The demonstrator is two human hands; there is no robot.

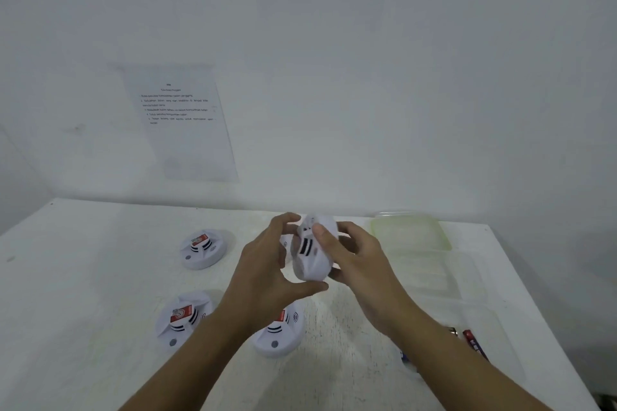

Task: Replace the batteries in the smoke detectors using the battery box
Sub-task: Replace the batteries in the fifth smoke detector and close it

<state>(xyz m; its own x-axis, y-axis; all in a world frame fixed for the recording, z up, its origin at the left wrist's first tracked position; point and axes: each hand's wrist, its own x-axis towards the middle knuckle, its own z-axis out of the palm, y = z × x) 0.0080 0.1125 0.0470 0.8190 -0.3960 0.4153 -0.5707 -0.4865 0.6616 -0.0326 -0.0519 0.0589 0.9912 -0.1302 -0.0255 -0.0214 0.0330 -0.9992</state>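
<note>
head view: your left hand point(267, 272) and right hand point(350, 260) grip the tilted smoke detector point(312, 250) between them, above the table point(100, 243).

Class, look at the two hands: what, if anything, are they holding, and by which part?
Both hands hold one white smoke detector above the table, tilted on edge. The left hand grips its left and lower rim; the right hand grips its right side.
</note>
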